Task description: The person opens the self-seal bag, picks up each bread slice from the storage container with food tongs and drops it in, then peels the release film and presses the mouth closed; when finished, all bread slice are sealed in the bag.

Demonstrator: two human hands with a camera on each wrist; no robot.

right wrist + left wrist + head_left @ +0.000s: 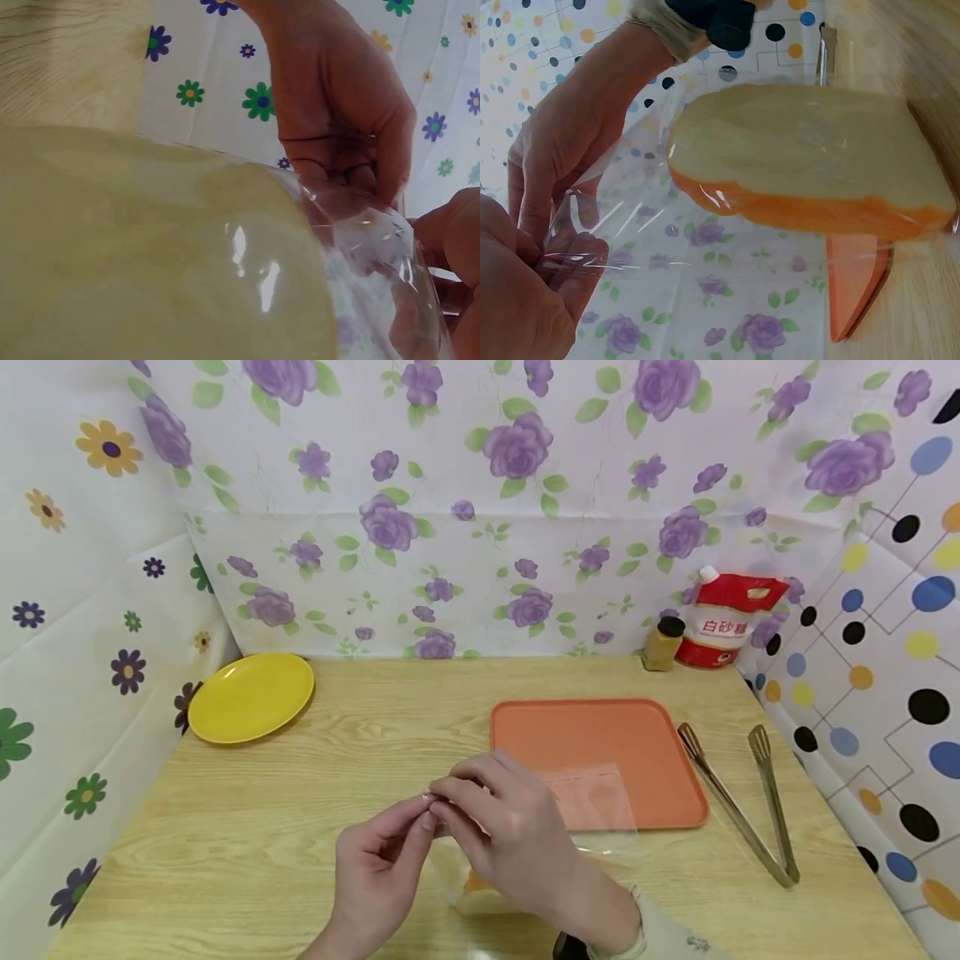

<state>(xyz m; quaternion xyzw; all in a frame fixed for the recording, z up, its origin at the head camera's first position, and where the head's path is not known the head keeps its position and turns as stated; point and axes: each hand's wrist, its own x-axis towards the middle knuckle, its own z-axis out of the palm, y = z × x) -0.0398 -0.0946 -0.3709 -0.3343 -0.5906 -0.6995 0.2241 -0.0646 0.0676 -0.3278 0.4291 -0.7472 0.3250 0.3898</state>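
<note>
A slice of bread (802, 150) with an orange-brown crust sits inside a clear plastic bag (641, 217). In the head view, the right forearm mostly hides the bread (476, 883). My left hand (378, 868) pinches the gathered end of the bag between thumb and forefinger. Right beside it, the right hand (517, 831) pinches the same end, its fingertips meeting the left ones. From the right wrist view, the film stretches from the bread (165, 247) up to the left hand (337, 97) and the right hand (461, 232).
Beyond the right hand lies an orange tray (577, 727), with clear plastic film (600, 802) over its near part. Metal tongs (738, 810) lie spread at its right. A yellow plate (251, 697) is at back left; a small jar (663, 645) and red-white pouch (727, 620) stand back right.
</note>
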